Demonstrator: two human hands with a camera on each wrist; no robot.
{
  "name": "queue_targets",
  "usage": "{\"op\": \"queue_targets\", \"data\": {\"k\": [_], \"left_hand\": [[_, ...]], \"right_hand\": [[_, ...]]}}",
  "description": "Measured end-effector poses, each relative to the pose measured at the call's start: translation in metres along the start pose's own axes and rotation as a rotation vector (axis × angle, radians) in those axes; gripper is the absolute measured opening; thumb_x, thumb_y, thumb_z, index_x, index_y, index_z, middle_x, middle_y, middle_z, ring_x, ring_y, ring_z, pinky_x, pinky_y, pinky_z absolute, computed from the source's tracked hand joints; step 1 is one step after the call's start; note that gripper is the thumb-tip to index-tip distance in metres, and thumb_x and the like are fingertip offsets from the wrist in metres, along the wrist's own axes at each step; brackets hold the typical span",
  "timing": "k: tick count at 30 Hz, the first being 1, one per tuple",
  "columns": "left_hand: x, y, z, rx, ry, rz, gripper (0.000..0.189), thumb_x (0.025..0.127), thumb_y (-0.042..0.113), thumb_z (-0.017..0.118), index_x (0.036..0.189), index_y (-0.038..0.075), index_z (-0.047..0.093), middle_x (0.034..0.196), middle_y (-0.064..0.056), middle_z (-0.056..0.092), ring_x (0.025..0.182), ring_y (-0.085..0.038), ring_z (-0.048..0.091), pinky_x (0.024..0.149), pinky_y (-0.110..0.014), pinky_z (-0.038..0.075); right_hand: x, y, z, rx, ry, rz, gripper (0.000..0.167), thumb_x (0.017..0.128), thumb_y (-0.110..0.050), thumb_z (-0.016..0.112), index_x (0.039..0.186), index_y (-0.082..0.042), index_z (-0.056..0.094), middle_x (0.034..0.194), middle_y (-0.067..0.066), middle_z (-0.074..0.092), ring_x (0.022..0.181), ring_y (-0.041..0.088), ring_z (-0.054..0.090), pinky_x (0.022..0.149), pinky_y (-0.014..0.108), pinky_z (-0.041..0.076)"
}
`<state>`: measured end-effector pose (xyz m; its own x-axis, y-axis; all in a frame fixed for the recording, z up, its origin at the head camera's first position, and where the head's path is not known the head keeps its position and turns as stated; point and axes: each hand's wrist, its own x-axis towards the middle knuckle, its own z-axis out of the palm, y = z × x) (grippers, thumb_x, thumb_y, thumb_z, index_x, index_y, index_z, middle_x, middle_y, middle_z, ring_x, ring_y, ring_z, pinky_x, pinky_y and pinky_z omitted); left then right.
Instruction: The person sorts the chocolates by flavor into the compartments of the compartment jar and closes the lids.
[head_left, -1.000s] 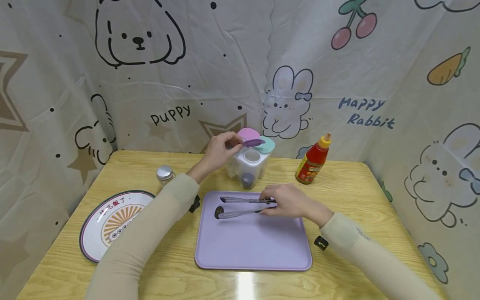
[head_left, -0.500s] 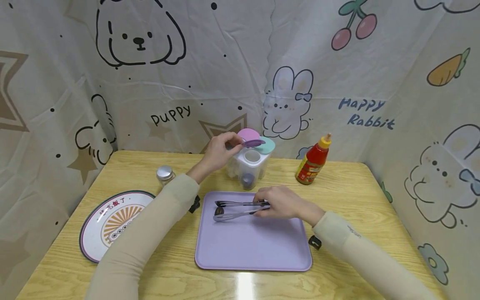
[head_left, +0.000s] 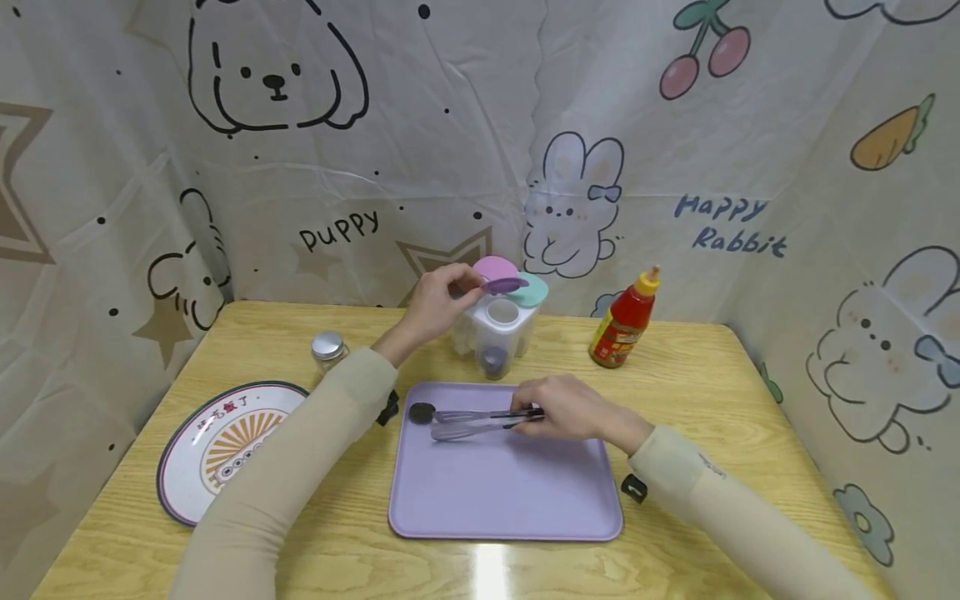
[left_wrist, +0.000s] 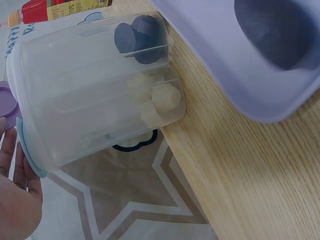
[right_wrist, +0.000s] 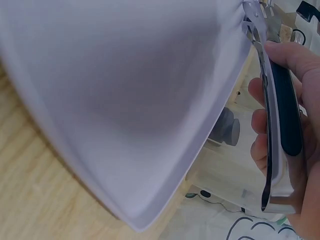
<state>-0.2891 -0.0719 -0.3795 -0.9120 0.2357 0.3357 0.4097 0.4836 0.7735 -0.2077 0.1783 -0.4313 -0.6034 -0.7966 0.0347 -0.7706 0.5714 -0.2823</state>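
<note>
At the back, my left hand [head_left: 437, 302] pinches the raised purple lid [head_left: 506, 286] of a clear storage container [head_left: 504, 333]. One round opening shows below that lid. In the left wrist view, dark pieces [left_wrist: 142, 40] and pale pieces [left_wrist: 155, 100] lie at the bottom of separate compartments. My right hand [head_left: 564, 406] grips metal tongs [head_left: 472, 423] with dark handles, held low over the lilac tray [head_left: 506, 492]. The tongs' tips are slightly apart, with nothing seen between them. A dark round piece [head_left: 422, 413] lies on the tray just left of the tips.
A white patterned plate [head_left: 225, 450] is at the left, partly behind my left sleeve. Behind it stands a silver-lidded jar [head_left: 329, 348]. A red sauce bottle [head_left: 626, 321] with a yellow cap is at the back right. Printed cloth [head_left: 420, 167] surrounds the wooden table [head_left: 697, 417].
The dark piece has gone from between the tongs' tips to just left of them. The tongs first moved left, and their tips have since drawn closer together. My left hand keeps its place.
</note>
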Motion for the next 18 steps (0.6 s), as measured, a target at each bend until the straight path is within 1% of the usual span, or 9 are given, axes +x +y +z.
{"op": "queue_targets", "data": {"k": [4,8,14,18], "left_hand": [[0.001,-0.001,0.0,0.005,0.005,0.01,0.012,0.1,0.016,0.073,0.11,0.009,0.074,0.111,-0.011,0.077,0.106,-0.027,0.069,0.101,-0.042,0.056],[0.001,-0.001,0.0,0.002,-0.004,0.017,0.012,0.1,0.017,0.073,0.11,0.01,0.074,0.111,-0.011,0.077,0.107,-0.027,0.07,0.102,-0.043,0.056],[0.0,-0.001,0.0,0.006,0.002,0.021,0.011,0.1,0.016,0.073,0.109,0.009,0.074,0.11,-0.011,0.077,0.106,-0.027,0.07,0.101,-0.043,0.056],[0.0,-0.001,-0.001,0.007,0.0,0.021,0.012,0.1,0.015,0.074,0.109,0.009,0.074,0.111,-0.011,0.077,0.106,-0.027,0.07,0.102,-0.043,0.056]], "right_hand": [[0.003,0.0,-0.002,0.004,-0.004,0.005,0.017,0.091,-0.035,0.081,0.1,-0.021,0.077,0.094,-0.009,0.074,0.074,0.002,0.06,0.066,0.02,0.05],[0.004,0.001,-0.005,-0.002,-0.009,0.019,0.019,0.091,-0.035,0.081,0.102,-0.02,0.077,0.096,-0.008,0.075,0.077,0.004,0.062,0.068,0.021,0.05],[0.007,0.005,-0.01,-0.027,0.011,0.027,0.022,0.091,-0.035,0.081,0.104,-0.018,0.077,0.098,-0.006,0.076,0.078,0.005,0.061,0.067,0.022,0.05],[0.012,0.008,-0.012,-0.043,0.021,0.037,0.022,0.091,-0.036,0.081,0.104,-0.018,0.078,0.096,-0.007,0.075,0.078,0.006,0.061,0.067,0.022,0.049]]}}
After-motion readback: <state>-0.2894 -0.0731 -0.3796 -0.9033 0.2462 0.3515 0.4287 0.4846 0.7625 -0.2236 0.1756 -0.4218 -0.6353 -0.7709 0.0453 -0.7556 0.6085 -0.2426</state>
